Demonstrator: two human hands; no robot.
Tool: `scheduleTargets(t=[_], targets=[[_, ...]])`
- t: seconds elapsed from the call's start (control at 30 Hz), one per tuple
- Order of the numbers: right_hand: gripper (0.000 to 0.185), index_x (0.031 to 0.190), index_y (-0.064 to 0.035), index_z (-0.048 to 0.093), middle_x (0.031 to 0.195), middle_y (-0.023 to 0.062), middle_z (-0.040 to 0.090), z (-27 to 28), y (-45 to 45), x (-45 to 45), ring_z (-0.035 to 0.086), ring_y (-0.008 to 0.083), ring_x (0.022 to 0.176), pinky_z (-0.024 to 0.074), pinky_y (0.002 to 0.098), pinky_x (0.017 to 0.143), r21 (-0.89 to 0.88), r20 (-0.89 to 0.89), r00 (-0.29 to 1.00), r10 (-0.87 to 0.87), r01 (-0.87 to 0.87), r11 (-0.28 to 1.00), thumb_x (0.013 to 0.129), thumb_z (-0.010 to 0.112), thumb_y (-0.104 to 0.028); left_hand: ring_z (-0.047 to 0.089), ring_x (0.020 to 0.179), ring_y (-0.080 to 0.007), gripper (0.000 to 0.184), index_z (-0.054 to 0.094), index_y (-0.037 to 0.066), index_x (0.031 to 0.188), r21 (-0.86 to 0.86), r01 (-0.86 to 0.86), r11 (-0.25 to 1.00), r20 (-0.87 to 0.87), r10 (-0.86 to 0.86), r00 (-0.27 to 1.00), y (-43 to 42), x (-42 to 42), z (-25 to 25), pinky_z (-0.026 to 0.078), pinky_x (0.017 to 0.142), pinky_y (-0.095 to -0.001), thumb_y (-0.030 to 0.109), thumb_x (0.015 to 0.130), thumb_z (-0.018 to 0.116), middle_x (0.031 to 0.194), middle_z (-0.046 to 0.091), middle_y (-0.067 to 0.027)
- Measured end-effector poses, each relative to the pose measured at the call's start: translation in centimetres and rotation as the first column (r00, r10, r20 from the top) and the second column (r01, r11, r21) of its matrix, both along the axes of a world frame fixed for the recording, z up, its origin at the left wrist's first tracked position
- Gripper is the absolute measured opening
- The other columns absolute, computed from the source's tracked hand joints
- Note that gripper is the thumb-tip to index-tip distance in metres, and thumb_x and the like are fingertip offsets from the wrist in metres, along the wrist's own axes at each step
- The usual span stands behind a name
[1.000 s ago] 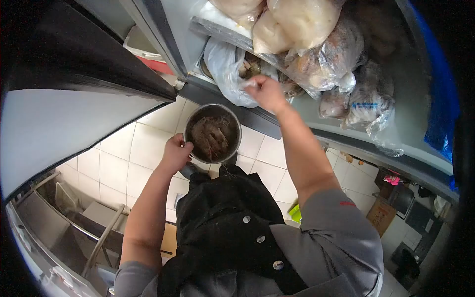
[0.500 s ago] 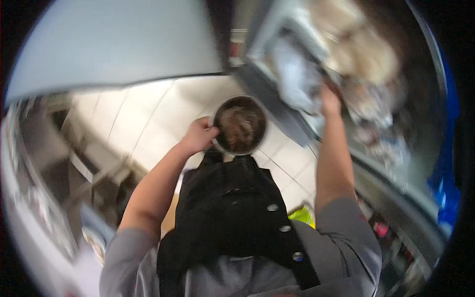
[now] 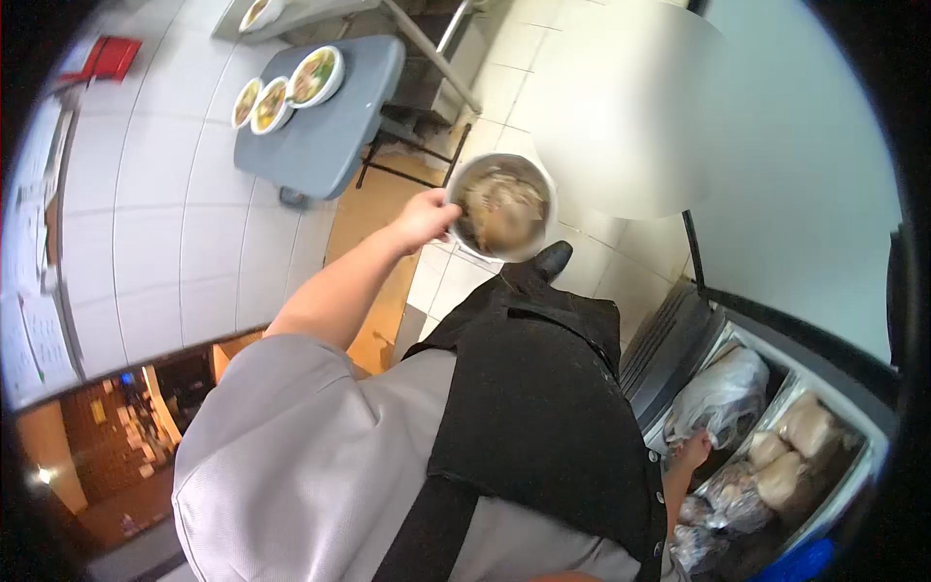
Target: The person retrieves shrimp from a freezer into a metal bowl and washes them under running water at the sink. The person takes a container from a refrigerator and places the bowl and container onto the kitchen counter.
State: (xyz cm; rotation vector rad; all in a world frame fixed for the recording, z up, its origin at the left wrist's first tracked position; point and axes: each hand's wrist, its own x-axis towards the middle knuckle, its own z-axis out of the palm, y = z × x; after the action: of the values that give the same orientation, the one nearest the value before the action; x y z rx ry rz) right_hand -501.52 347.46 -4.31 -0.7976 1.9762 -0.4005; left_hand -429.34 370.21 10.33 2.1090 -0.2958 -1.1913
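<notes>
Left hand (image 3: 424, 219): clamped on the near-side rim of a metal bowl (image 3: 544, 181), which hangs above the tiled floor (image 3: 590, 260) with blurred brown contents in it. Right hand (image 3: 694, 449): at the lower edge of a pale plastic bag (image 3: 719, 390) in the open cabinet (image 3: 873, 464); fingers meet the plastic, but whether they are closed cannot be told.

Hazards, in this inspector's judgement: the bowl is gripped at one side only, so a twist of the wrist could tip its contents onto the shoe (image 3: 553, 260) beneath. The thin plastic could tear or slip if pulled hard. The arms are spread wide, dividing attention.

Clearances: further bags (image 3: 781, 482) crowd the right hand, and the cabinet's walls confine it. The door (image 3: 795, 184) bounds the far right. The tabletop (image 3: 361, 109) stands well apart from the bowl, carrying filled bowls (image 3: 316, 78), one near its edge. Beyond the metal bowl, a pale blur hides part of the floor.
</notes>
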Motion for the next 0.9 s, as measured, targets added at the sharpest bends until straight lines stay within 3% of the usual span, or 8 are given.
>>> scheduleTargets(t=[0.23,0.53,0.6,0.7,0.73,0.77,0.87,0.9], targets=[[0.038,0.102,-0.0054,0.056,0.076,0.0049,0.054,-0.1,-1.4,1.9,0.054,0.0164,0.057,0.0381,0.0287,0.041,0.15,-0.107,0.969,0.223,-0.206,0.967,0.087,0.061,-0.039,0.06,0.062,-0.0163,0.021,0.053,0.0,0.107,-0.232,-0.792,0.564,-0.021,0.812,0.584,13.6,5.4,0.9,0.049,0.05,-0.0286,0.011,0.089,0.05,0.083,0.063,-0.0101],[0.035,0.114,0.0023,0.057,0.097,0.0089,0.063,-0.9,-1.8,-0.3,0.064,0.0246,0.088,0.054,0.0355,0.068,0.054,0.129,0.965,0.23,-0.239,0.97,0.091,0.061,-0.024,0.062,0.075,-0.027,0.027,0.048,-0.001,0.12,-0.482,-0.851,0.209,-0.286,0.88,0.378,17.2,15.0,-1.1,0.055,0.057,-0.0351,0.011,0.096,0.05,0.097,0.06,-0.0167],[0.046,0.131,0.0005,0.05,0.114,0.0129,0.062,1.0,0.4,2.7,0.061,0.0228,0.087,0.0506,0.0353,0.073,0.026,0.462,0.887,0.012,-0.027,0.999,0.096,0.058,-0.028,0.057,0.11,-0.0384,0.042,0.043,-0.006,0.13,-0.426,-0.788,0.445,-0.142,0.827,0.544,21.2,19.3,-3.5,0.049,0.096,-0.0463,0.024,0.1,0.043,0.122,0.056,-0.0249],[0.035,0.115,-0.0075,0.066,0.098,0.004,0.068,-2.0,2.3,-0.5,0.061,0.0138,0.081,0.0478,0.028,0.067,0.076,-0.403,0.86,0.313,-0.31,0.948,0.088,0.067,-0.03,0.043,0.13,-0.0352,0.055,0.038,-0.007,0.138,-0.271,-0.792,0.548,-0.063,0.811,0.582,18.4,20.5,-1.0,0.035,0.111,-0.0463,0.031,0.1,0.031,0.141,0.043,-0.0255],[0.034,0.11,-0.0081,0.067,0.089,0.0029,0.069,-0.9,2.3,0.5,0.061,0.0129,0.076,0.0487,0.0284,0.068,0.09,-0.451,0.854,0.26,-0.246,0.965,0.086,0.068,-0.032,0.042,0.132,-0.0341,0.056,0.036,-0.007,0.14,-0.186,-0.492,0.85,0.185,0.523,0.832,21.2,22.6,-3.0,0.034,0.112,-0.045,0.031,0.1,0.031,0.143,0.041,-0.0244],[0.034,0.106,-0.0074,0.067,0.083,0.0025,0.068,-2.4,3.1,-0.7,0.061,0.014,0.072,0.0492,0.0285,0.069,-0.018,-0.531,0.812,0.241,-0.296,0.955,0.084,0.069,-0.033,0.044,0.13,-0.0345,0.057,0.033,-0.007,0.142,-0.396,-0.611,0.686,0.098,0.693,0.714,20.0,21.3,-2.6,0.039,0.109,-0.0434,0.032,0.1,0.032,0.143,0.041,-0.0247],[0.042,0.105,-0.0056,0.065,0.089,0.0051,0.066,1.2,2.1,2.5,0.063,0.0167,0.077,0.05,0.0306,0.072,-0.109,-0.555,0.826,0.097,-0.188,0.976,0.08,0.071,-0.039,0.058,0.106,-0.029,0.057,0.041,-0.007,0.128,-0.142,-0.645,0.751,0.301,0.653,0.694,23.6,18.8,-5.1,0.053,0.081,-0.0366,0.043,0.1,0.034,0.122,0.052,-0.0221],[0.046,0.108,-0.0049,0.064,0.091,0.0057,0.065,1.2,2.0,3.3,0.064,0.0184,0.08,0.0504,0.0322,0.073,-0.124,-0.591,0.804,0.068,-0.174,0.977,0.079,0.072,-0.04,0.062,0.093,-0.0264,0.056,0.047,-0.006,0.121,-0.001,-0.809,0.587,0.125,0.803,0.583,24.5,18.0,-6.0,0.054,0.069,-0.0341,0.045,0.1,0.035,0.112,0.058,-0.0196]])
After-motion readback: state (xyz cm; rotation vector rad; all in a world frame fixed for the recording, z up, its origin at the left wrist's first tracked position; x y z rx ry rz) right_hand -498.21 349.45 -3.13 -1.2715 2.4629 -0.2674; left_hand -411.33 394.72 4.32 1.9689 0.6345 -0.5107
